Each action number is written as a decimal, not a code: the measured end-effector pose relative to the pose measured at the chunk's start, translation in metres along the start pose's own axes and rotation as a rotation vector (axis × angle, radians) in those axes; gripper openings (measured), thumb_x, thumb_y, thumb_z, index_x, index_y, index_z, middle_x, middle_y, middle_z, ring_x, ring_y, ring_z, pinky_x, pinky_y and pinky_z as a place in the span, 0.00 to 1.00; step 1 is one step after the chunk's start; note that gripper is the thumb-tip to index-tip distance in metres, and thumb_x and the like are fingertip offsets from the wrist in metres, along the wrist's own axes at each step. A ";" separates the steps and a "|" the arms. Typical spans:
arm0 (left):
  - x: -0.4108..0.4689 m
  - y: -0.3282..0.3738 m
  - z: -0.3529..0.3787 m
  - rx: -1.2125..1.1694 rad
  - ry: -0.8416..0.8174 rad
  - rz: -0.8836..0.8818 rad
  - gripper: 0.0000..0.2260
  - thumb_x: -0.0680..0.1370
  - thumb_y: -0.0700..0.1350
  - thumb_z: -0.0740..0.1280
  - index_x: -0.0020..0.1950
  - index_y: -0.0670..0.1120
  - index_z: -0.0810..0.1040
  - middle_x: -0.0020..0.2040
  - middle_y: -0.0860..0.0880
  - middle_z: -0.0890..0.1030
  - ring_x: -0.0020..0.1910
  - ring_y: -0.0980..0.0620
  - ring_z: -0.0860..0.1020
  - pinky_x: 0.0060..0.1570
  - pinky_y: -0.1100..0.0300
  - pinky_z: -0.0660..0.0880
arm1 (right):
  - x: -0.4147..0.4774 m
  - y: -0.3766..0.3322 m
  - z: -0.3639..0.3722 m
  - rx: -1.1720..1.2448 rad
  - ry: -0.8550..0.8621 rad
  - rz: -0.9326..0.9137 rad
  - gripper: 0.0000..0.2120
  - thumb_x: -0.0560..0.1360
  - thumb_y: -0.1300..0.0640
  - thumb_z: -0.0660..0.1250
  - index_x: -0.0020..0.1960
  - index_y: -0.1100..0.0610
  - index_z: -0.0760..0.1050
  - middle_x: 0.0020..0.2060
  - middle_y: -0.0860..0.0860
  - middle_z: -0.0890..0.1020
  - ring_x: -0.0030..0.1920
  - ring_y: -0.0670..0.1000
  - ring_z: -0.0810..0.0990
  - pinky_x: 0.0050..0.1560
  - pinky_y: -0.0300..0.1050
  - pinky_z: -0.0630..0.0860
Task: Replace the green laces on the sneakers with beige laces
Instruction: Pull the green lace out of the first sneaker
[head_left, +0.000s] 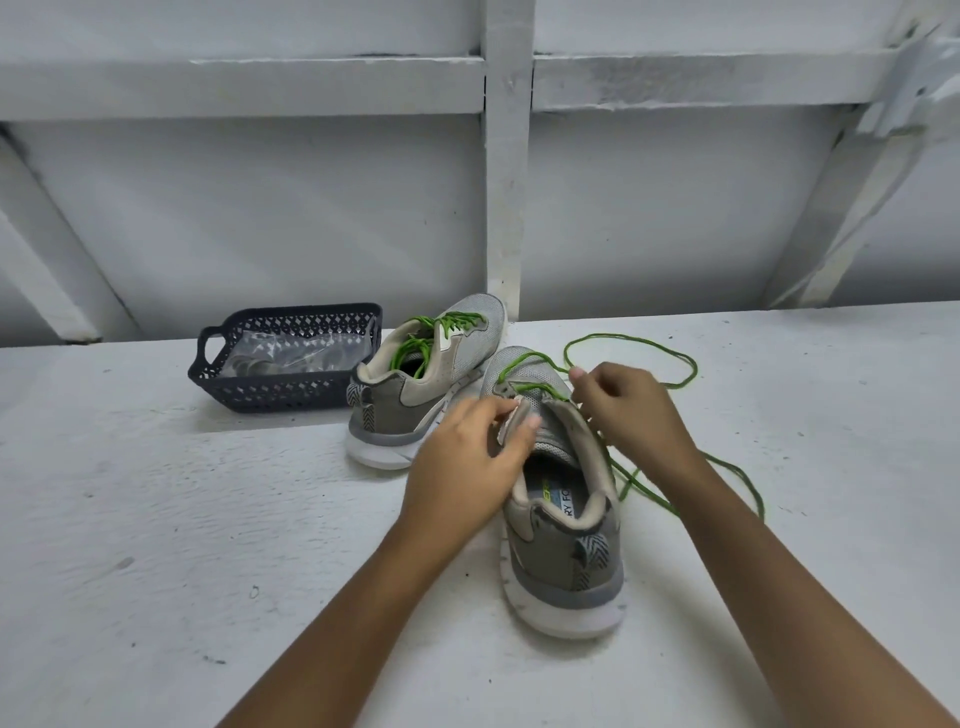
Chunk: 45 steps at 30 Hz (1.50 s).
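white painted bench (182, 519) below a white framed wall (260, 208), grey sneakers set on it

the near sneaker (566, 545) is pinched at its eyelet edge by the left hand (467, 452); its loose green lace (623, 336) is pinched by the right hand (628, 410) and trailed over the surface. the far sneaker (431, 364) is laced in green, beside a dark basket (291, 395).

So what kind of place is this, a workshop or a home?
Probably a plain workshop or storage room: rough white-painted bench, white wall with painted braces, dark plastic basket.
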<state>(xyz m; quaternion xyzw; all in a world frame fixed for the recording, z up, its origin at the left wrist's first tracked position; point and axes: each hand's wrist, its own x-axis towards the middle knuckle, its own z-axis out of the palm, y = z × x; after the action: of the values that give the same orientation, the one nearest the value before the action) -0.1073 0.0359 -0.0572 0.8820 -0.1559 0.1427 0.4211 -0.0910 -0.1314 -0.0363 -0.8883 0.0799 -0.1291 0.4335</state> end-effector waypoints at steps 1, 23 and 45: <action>0.007 0.001 -0.005 0.016 0.006 0.006 0.17 0.78 0.58 0.61 0.50 0.47 0.80 0.47 0.52 0.80 0.47 0.54 0.77 0.49 0.57 0.72 | -0.009 -0.003 0.000 0.000 -0.012 -0.016 0.18 0.77 0.46 0.62 0.38 0.58 0.76 0.31 0.50 0.78 0.35 0.48 0.75 0.36 0.43 0.69; 0.109 -0.024 -0.025 0.806 0.153 0.085 0.11 0.80 0.44 0.56 0.57 0.43 0.74 0.55 0.45 0.76 0.54 0.45 0.73 0.56 0.49 0.61 | -0.036 -0.005 0.005 -0.029 -0.033 -0.016 0.06 0.76 0.53 0.65 0.50 0.54 0.76 0.41 0.48 0.79 0.45 0.48 0.76 0.41 0.40 0.67; 0.094 -0.025 -0.035 0.198 0.314 0.088 0.07 0.77 0.40 0.61 0.49 0.38 0.76 0.45 0.44 0.75 0.45 0.46 0.73 0.47 0.53 0.69 | -0.034 0.004 0.011 0.155 -0.004 0.054 0.04 0.74 0.51 0.68 0.48 0.50 0.77 0.42 0.46 0.81 0.43 0.42 0.78 0.36 0.33 0.70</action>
<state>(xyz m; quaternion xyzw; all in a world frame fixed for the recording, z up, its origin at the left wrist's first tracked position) -0.0163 0.0645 -0.0177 0.8783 -0.1118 0.3115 0.3449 -0.1207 -0.1173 -0.0512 -0.8498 0.0926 -0.1217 0.5044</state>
